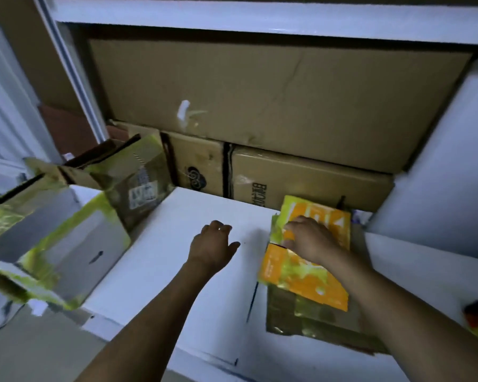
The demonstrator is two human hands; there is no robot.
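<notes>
Cartons (273, 100) crowd the shelf (232, 15) — hands (213, 245) (309, 238) on white box (204, 210), orange packet (301, 279).

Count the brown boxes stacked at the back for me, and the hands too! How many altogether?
Brown boxes: 3, the large top box, the small lower box, the long lower box.
Hands: 2, the left hand on the white box, the right hand gripping the orange carton.
Total: 5.
</notes>
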